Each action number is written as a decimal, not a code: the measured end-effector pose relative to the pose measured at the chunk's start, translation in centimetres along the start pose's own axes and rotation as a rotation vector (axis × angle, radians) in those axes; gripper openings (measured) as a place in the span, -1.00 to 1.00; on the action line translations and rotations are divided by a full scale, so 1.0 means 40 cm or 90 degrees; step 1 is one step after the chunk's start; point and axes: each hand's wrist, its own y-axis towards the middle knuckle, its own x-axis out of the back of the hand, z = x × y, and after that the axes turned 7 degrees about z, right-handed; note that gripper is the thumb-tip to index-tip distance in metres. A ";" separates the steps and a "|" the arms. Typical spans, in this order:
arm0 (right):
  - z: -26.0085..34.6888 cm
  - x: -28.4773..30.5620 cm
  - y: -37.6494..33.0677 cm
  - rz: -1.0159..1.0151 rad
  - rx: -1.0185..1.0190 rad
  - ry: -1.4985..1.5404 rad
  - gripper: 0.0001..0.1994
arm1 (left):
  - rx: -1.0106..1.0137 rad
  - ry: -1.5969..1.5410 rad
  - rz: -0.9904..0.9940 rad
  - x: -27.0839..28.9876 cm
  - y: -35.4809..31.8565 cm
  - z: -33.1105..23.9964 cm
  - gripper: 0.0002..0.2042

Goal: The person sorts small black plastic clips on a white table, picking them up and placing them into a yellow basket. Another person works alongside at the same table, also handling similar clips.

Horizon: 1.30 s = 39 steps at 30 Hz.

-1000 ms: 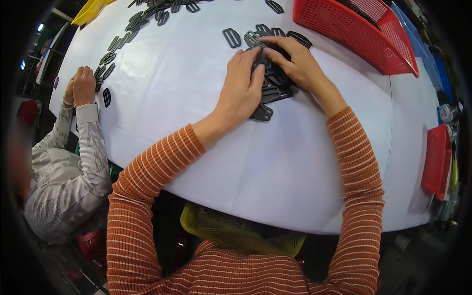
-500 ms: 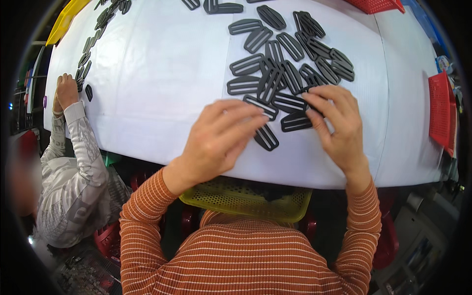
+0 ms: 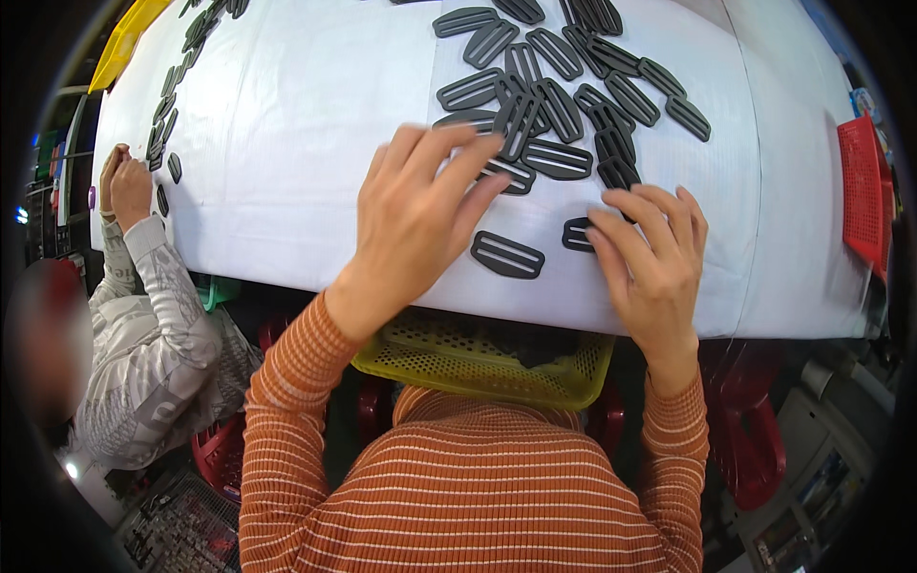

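Note:
Black oblong strap slider buckles, each with two long slots, lie in a loose pile [image 3: 559,110] on the white table. My left hand [image 3: 411,210] hovers at the pile's near left side, fingers apart and holding nothing. Its fingertips partly cover a slotted buckle [image 3: 513,176]. Closer to the table's front edge, a single buckle [image 3: 508,255] lies flat by itself. My right hand [image 3: 654,263] has its thumb and forefinger on the right end of another buckle [image 3: 577,234], with the other fingers bent above. That buckle's right end is hidden under the fingertips.
A yellow perforated basket [image 3: 478,382] sits under the table's front edge, before my body. To the right stands a red basket [image 3: 864,196]. At the left a co-worker's hands [image 3: 129,186] are beside a row of buckles [image 3: 177,91]; a yellow tray [image 3: 129,38] is behind.
My right hand has come down and nearer, away from the pile, with a buckle at its fingertips. My left hand has lifted off the lone buckle, which now lies turned more sideways.

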 end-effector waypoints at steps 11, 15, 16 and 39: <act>0.062 -0.067 0.057 -0.029 0.044 0.111 -0.75 | 0.186 -0.196 0.068 0.053 0.027 0.023 -0.81; 0.103 -0.087 0.041 0.017 0.049 0.148 -0.73 | 0.331 -0.299 0.219 0.123 -0.051 0.041 -0.81; 0.110 -0.092 0.044 0.022 0.044 0.151 -0.72 | 0.334 -0.287 0.236 0.122 -0.063 0.048 -0.81; 0.108 -0.085 0.064 0.109 0.069 -0.030 -0.61 | 0.045 -0.041 0.094 0.018 -0.060 0.063 -0.66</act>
